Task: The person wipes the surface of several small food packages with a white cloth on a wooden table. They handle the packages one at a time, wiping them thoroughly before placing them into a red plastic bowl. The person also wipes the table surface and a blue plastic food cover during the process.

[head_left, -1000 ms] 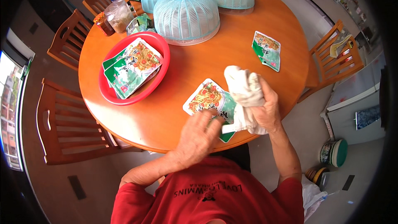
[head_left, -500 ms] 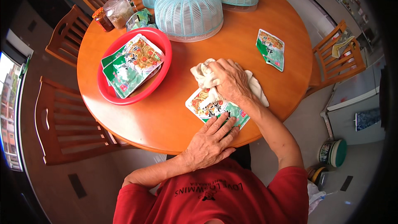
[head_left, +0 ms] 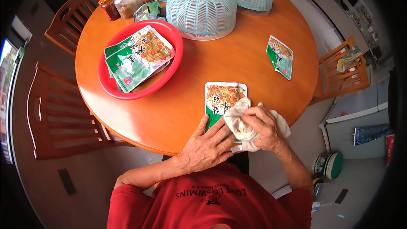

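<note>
A green and white food packet (head_left: 226,94) with a picture of shredded vegetables lies flat near the table's front edge. My left hand (head_left: 206,144) rests on its lower part, fingers spread. In my right hand (head_left: 266,129) is a bunched cream cloth (head_left: 241,121), pressed over the packet's right side, with one end trailing to the right. The packet's lower right part is hidden by the cloth and my fingers. To the left, a red plastic basin (head_left: 178,53) holds several similar packets (head_left: 137,59). More of the same packets (head_left: 280,56) lie overlapped at the right of the table.
The round wooden table (head_left: 169,114) carries light blue mesh food covers (head_left: 201,12) at the back. Left of them stand a jar with a red lid (head_left: 109,7), a clear tub (head_left: 127,1) and a green bag (head_left: 149,12). Wooden chairs (head_left: 63,110) surround the table.
My right hand has moved the cloth from the packet's upper part down and right toward its lower right side. The packet now lies straighter, its pictured top uncovered. My left hand stays on it.
</note>
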`<state>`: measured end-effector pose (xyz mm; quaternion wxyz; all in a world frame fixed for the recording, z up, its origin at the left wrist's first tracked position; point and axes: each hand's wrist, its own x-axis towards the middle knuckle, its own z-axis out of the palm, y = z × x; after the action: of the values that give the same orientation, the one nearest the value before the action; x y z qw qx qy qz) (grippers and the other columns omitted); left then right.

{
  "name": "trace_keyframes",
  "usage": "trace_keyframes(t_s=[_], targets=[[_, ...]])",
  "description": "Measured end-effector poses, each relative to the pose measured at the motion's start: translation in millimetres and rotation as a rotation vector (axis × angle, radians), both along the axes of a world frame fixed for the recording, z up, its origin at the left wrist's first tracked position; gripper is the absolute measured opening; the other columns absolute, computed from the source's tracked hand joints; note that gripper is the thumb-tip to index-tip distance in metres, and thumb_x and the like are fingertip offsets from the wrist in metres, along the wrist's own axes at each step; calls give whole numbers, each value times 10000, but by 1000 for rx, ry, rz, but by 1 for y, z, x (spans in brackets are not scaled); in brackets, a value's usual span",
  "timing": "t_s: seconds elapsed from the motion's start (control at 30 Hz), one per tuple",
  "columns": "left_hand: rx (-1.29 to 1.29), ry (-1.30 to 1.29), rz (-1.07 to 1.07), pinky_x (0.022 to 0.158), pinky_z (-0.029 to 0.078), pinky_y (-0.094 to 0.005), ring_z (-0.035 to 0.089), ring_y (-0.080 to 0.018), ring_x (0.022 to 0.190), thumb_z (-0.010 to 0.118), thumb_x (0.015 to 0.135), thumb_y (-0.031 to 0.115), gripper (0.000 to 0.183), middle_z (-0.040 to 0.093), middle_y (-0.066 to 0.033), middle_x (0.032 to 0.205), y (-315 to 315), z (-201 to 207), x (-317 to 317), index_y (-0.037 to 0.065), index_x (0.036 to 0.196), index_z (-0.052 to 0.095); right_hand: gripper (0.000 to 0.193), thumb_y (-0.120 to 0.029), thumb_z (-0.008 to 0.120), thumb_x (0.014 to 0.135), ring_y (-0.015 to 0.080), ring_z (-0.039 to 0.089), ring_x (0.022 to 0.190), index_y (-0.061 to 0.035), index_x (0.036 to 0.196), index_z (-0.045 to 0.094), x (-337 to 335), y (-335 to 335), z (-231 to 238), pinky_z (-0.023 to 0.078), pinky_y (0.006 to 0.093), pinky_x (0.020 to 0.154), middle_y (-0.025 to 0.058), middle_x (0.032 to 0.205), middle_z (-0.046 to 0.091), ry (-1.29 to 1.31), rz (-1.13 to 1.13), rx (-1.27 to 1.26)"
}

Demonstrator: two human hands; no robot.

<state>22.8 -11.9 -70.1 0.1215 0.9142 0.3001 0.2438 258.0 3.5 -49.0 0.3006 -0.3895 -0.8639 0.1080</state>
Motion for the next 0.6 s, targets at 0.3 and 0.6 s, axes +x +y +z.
trace_keyframes(t_s=[0.3,0.6], targets=[[27,108,-83,1142,261,-559,473,-314,1273,676,855,393,443,558,-88,1239,-3,-5,-10,118,1200,634,319,-204,738,737,253,555,979,-130,1040,672,-56,59,7,459,402,852,14,1086,634,-71,15,2],[16,29,-50,1060,391,-467,485,-295,1271,696,845,357,514,530,-101,1343,-3,-1,-10,97,1276,595,300,-274,709,777,258,579,886,-154,1049,674,-84,98,-4,445,416,731,-2,1044,650,-129,-130,133]])
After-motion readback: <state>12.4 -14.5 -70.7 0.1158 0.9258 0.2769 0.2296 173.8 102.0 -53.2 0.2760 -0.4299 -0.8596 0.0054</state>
